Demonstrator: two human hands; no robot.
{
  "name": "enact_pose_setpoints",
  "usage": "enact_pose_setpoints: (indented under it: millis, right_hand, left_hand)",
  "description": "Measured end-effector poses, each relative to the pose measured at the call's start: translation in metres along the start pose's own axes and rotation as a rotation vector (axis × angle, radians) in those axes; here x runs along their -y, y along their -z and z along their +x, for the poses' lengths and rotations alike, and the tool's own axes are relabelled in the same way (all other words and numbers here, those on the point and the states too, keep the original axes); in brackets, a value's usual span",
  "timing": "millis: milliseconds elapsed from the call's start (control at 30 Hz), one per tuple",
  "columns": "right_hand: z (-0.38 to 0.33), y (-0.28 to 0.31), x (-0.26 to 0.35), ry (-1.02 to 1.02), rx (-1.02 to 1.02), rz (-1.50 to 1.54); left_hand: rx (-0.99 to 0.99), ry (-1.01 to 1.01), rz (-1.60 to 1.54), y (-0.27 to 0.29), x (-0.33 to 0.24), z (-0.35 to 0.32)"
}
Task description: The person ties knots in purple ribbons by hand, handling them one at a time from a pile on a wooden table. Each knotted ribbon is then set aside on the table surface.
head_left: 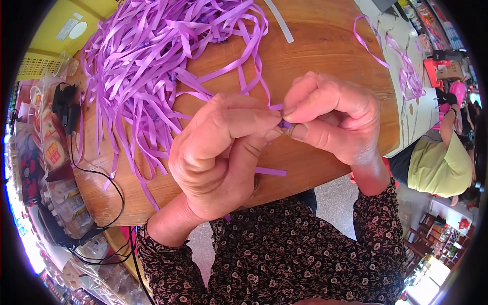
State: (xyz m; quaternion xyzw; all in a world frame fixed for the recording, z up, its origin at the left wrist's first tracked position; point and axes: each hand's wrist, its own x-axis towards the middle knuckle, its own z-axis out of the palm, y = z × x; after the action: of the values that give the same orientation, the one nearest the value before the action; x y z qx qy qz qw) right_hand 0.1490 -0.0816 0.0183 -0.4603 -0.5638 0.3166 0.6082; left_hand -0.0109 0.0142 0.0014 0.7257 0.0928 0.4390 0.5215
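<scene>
Over the near part of the wooden table [315, 46], my two hands meet fingertip to fingertip. My left hand [218, 147] pinches a purple ribbon [272, 172] between thumb and forefinger, and a flat end of ribbon shows below that hand. From the other side, my right hand [335, 119] is closed in a pinch on the same small bunched purple piece, mostly hidden by the fingertips. Beyond my left hand lies a big tangled heap of purple ribbons [147, 61], with strands trailing toward the wrist.
A pale flat strip [279, 20] lies at the table's far side. More purple ribbon [410, 76] rests on a white marbled surface at right. Black cables [119, 195] run along the left edge, beside packaged goods [53, 147]. A person in a yellow-green top [439, 168] is at right.
</scene>
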Motion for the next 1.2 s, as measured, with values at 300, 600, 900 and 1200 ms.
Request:
enact_pose_setpoints:
  millis: [300,600,900,1200]
  right_hand:
    - [0.006,0.004,0.004,0.167,-0.05,-0.338]
    - [0.006,0.012,0.0,0.276,-0.027,-0.498]
    - [0.005,0.01,-0.001,0.21,-0.032,-0.492]
    - [0.003,0.01,0.0,0.151,0.01,-0.464]
  left_hand:
    - [-0.054,0.275,-0.321,-0.008,-0.003,-0.002]
    - [-0.038,0.548,-0.381,-0.007,-0.002,0.002]
    - [-0.013,0.577,-0.304,-0.006,-0.006,0.005]
    - [0.011,0.371,-0.091,-0.003,-0.001,0.002]
